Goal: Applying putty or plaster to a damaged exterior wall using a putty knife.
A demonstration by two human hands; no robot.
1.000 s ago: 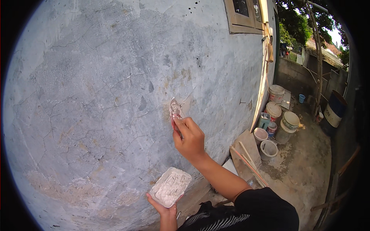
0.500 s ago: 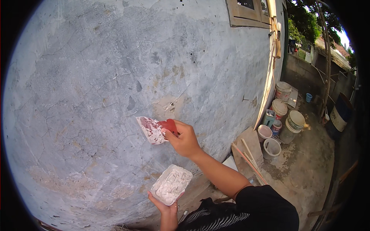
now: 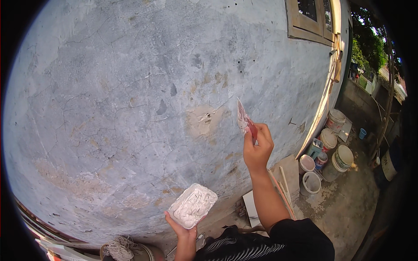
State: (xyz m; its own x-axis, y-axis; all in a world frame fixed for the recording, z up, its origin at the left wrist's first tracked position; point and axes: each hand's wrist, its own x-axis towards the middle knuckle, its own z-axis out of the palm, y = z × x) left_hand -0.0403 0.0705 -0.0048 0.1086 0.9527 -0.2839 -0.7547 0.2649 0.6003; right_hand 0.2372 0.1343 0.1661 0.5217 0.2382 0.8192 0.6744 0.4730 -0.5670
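My right hand (image 3: 259,145) grips a red putty knife (image 3: 246,122) smeared with white paste, its blade pointing up and seen nearly edge-on. The knife is just right of a beige patch (image 3: 198,126) with a small dark hole in the blue-grey wall (image 3: 130,108); whether the blade touches the wall I cannot tell. Low in front of the wall, my left hand (image 3: 186,230) supports a shallow rectangular tub (image 3: 193,206) from beneath, fingers wrapped round its sides. White paste with a rough, scooped surface fills the tub.
Several paint buckets (image 3: 328,138) stand on the concrete floor at right, beside wooden strips (image 3: 285,191) on a board. A framed window (image 3: 310,19) is at upper right. At lower left, a bucket (image 3: 150,252) sits beside stringy pale fibres (image 3: 122,249). Cracks and flaking paint mark the wall.
My right hand has moved right and slightly up with the putty knife, turning the blade from broad side to nearly edge-on and uncovering the beige patch. The tub stays in my left hand.
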